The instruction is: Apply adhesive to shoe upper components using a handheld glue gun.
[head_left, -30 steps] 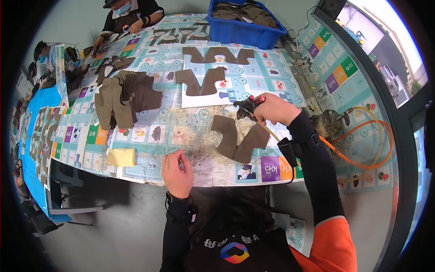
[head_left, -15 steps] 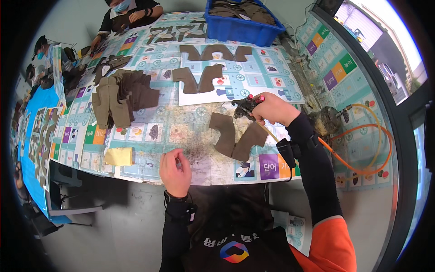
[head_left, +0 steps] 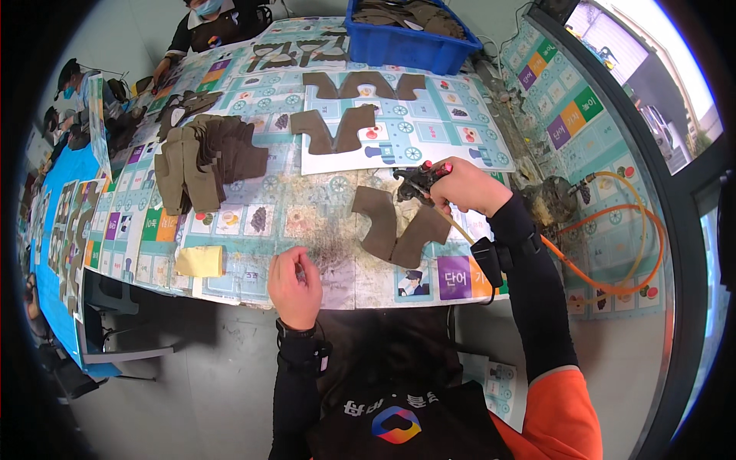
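Here's the right hand (head_left: 465, 188), right of centre over the worktop (head_left: 318, 201), fingers closed firmly around a dark spray gun (head_left: 414, 184) with pinkish-red tips. The gun sits at the far side of a brown V-shaped piece (head_left: 394, 250), around the gap between its two arms; whether they touch, I can't tell. That piece lies flat, its joined end toward the near edge, its arms spreading away to the left and right. A thin yellowish tube (head_left: 463, 232) runs from beneath the right hand toward the forearm.

Over to the left hand (head_left: 296, 288): it's at the near edge, left of the V-shaped piece and well apart from it, fingers half curled, a little room beside the thumb, nothing visible in the grasp. Left of it lies a yellow cloth-like pad (head_left: 199, 261), flat near the edge.

Farther left, a thick overlapping stack of brown pieces (head_left: 201, 165) spreads across the worktop. Beyond the gun, a white-edged sheet (head_left: 441, 138) carries a smaller brown piece (head_left: 336, 135) and, farther off, a wider zigzag one (head_left: 363, 86). A blue crate (head_left: 410, 47) full of brown pieces stands at the far side; an orange hose (head_left: 613, 289) loops at the right.
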{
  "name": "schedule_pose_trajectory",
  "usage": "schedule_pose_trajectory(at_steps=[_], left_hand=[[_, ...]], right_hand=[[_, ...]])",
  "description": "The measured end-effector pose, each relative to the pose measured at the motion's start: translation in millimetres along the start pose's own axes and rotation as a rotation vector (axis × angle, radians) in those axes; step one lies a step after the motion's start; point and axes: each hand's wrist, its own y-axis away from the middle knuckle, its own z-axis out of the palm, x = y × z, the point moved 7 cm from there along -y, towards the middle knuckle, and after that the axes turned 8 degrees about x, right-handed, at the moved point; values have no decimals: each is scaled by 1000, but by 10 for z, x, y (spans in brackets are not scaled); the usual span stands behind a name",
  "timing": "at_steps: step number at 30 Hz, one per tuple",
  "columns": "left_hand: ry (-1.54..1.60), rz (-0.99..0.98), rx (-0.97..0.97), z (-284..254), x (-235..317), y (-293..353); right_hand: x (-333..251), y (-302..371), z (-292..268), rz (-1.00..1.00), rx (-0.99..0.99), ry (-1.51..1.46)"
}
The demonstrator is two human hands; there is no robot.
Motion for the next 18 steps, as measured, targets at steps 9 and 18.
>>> schedule_pose_trajectory(at_steps=[9, 18], left_hand=[[3, -7, -5, 12, -5, 5], [8, -9, 0, -1, 3, 2]], right_hand=[[36, 42, 9, -4, 1, 27], [39, 139, 33, -45, 1, -31]])
